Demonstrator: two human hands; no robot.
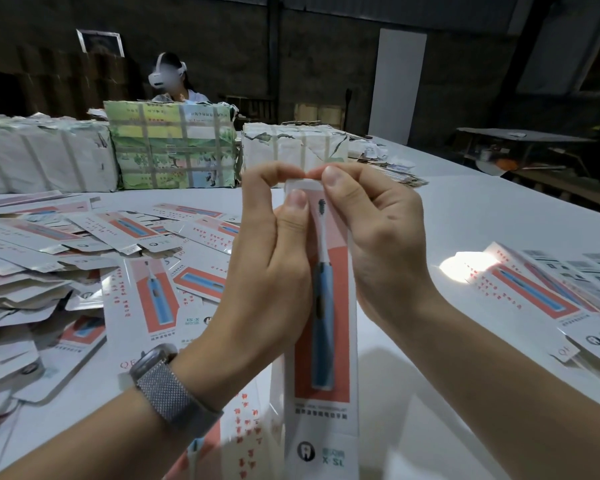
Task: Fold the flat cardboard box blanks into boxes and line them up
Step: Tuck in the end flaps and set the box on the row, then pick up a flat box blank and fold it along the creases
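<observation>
Position: worn on the person's head
Facing: forward and down across the white table
Nearness: close above the raised hands

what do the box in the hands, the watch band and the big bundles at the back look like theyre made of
Box: thin printed cardboard, slightly glossy; it holds crisp creases and catches a sheen.
Watch band on the left wrist: probably woven metal mesh; a fine silvery grid shows.
Bundles: wrapped in paper, bound with what looks like tape; the wrap is torn and crumpled at the edges.
</observation>
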